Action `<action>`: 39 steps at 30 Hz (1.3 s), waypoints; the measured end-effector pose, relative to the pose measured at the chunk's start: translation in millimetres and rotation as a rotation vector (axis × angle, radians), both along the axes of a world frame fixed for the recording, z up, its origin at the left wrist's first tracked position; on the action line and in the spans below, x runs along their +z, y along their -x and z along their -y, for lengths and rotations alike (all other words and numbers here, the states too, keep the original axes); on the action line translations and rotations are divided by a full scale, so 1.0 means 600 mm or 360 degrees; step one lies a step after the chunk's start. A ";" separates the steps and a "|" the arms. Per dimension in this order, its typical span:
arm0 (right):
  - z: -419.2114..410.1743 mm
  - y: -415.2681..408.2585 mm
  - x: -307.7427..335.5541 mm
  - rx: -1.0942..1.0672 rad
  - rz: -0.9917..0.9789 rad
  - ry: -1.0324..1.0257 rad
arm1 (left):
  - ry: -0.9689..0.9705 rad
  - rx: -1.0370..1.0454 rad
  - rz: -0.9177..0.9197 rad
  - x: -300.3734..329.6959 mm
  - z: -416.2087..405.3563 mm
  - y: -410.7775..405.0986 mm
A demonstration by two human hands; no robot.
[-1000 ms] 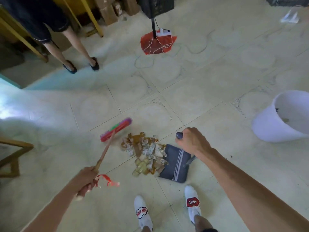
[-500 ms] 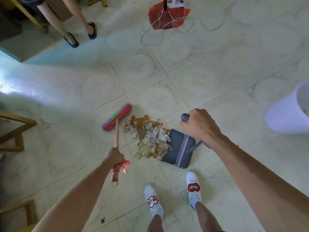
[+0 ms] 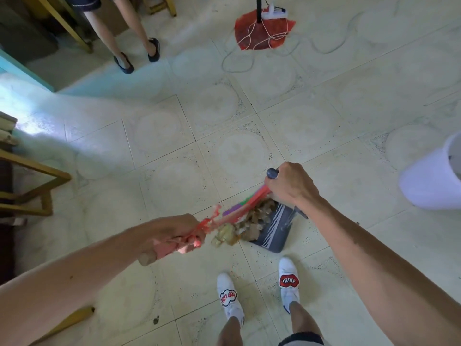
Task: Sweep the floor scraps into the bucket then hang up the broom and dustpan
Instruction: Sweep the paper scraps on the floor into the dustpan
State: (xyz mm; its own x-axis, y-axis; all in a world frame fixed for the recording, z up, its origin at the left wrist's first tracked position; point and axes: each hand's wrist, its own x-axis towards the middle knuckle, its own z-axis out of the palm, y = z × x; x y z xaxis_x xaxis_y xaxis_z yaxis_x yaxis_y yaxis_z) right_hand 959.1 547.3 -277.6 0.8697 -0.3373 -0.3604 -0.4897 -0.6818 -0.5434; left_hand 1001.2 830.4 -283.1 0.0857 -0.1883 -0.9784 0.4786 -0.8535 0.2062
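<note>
My left hand (image 3: 174,233) grips the pink handle of the broom, whose red and green head (image 3: 245,203) lies against the pile of brown and pale scraps (image 3: 249,224). The scraps sit at the mouth of the dark grey dustpan (image 3: 273,231) and partly on it. My right hand (image 3: 290,186) holds the top of the dustpan's upright handle. The white bucket (image 3: 431,181) stands on the floor at the right edge, apart from the dustpan.
Another person's legs (image 3: 124,33) stand at the back left. A red stand base with white cable (image 3: 262,31) is at the back middle. Wooden furniture frames (image 3: 32,186) line the left side. My white shoes (image 3: 230,299) are just below the dustpan.
The broom head has swept right across the pile, pushing the scraps against and onto the dustpan. My left hand moved right and closer to the dustpan.
</note>
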 end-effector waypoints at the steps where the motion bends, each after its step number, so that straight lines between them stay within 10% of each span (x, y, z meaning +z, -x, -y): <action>1: -0.003 0.002 0.000 0.0003 0.0013 -0.0006 | 0.0041 0.0132 -0.0089 -0.002 0.000 0.009; 22: 0.057 0.039 0.018 0.0496 -0.0563 -0.0046 | -0.0062 0.0688 0.0229 0.058 -0.079 0.156; 33: 0.090 0.069 0.016 0.0483 -0.0404 -0.0156 | 0.0386 0.1515 -0.0544 0.043 0.111 0.269; 39: 0.124 0.092 0.029 0.0272 -0.0367 -0.0095 | 0.0272 0.0907 -0.0123 0.088 0.042 0.236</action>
State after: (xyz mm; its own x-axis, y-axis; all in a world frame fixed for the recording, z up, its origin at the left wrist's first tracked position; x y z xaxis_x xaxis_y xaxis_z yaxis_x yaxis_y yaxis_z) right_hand 903.8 472.9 -260.2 0.8047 -0.1652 -0.5702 -0.4859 -0.7351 -0.4728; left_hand 859.6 805.3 -230.4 0.1491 -0.2890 -0.9457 0.8703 -0.4157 0.2643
